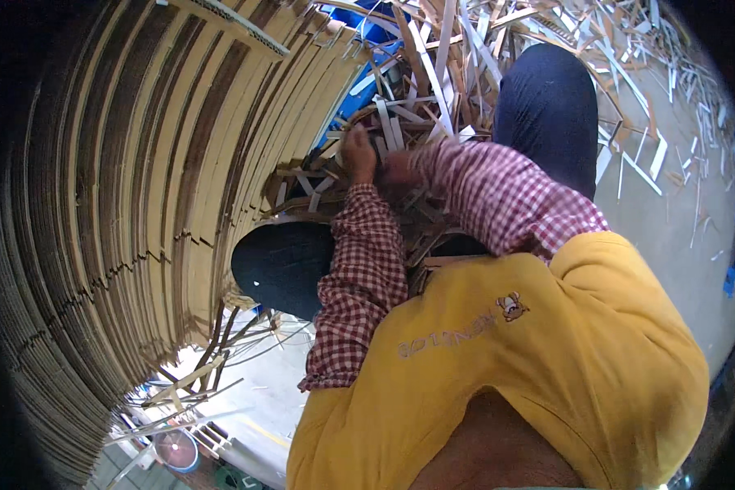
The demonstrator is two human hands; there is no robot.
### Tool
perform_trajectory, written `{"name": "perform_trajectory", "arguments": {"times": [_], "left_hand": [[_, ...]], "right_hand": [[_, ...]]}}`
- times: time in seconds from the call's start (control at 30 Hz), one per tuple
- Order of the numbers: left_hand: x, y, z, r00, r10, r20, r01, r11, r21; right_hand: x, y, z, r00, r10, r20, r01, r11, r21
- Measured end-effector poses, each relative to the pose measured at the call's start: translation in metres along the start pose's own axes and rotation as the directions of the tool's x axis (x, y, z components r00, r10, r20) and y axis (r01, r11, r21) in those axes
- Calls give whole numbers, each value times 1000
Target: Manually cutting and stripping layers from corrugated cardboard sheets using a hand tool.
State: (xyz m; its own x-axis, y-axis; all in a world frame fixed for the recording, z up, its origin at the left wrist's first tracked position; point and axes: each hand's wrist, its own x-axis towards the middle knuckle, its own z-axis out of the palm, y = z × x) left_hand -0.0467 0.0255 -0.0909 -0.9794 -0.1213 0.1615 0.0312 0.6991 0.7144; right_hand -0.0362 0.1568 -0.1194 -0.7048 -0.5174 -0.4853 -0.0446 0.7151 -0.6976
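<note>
My left hand [358, 153] reaches to the lower right edge of a tall stack of cardboard sheets [212, 122]. Its fingers look curled together; whatever they hold is hidden. Close beside it, my right hand [398, 170] is smeared by motion, with its fingers not readable. A narrow dark thing [377, 151] shows between the two hands, too small to name. Strips of cardboard scrap [392, 122] lie loose just beyond and under the hands.
A blue pallet-like edge [351, 102] runs along the stack's foot. More white and brown strips [621, 73] spread over the grey floor [661, 212] at the right. My knees [547, 106] flank the hands. A round tub [176, 451] stands at the lower left.
</note>
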Motion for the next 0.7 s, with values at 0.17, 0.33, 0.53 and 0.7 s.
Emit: {"name": "perform_trajectory", "arguments": {"times": [0.17, 0.33, 0.53, 0.7], "left_hand": [[-9, -22, -24, 951, -310, 16, 309, 942, -130], [-21, -14, -27, 953, -296, -65, 277, 939, -201], [-20, -8, -30, 933, -357, -57, 334, 912, -238], [-3, 4, -26, 967, -75, -244, 42, 990, -137]], "right_hand": [[32, 10, -49, 983, 54, -177, -95, 968, -232], [67, -2, -56, 962, 140, -232, -110, 985, 136], [80, -32, -49, 946, 198, -257, -194, 980, 45], [37, -25, -21, 950, 219, -222, -213, 976, 50]]}}
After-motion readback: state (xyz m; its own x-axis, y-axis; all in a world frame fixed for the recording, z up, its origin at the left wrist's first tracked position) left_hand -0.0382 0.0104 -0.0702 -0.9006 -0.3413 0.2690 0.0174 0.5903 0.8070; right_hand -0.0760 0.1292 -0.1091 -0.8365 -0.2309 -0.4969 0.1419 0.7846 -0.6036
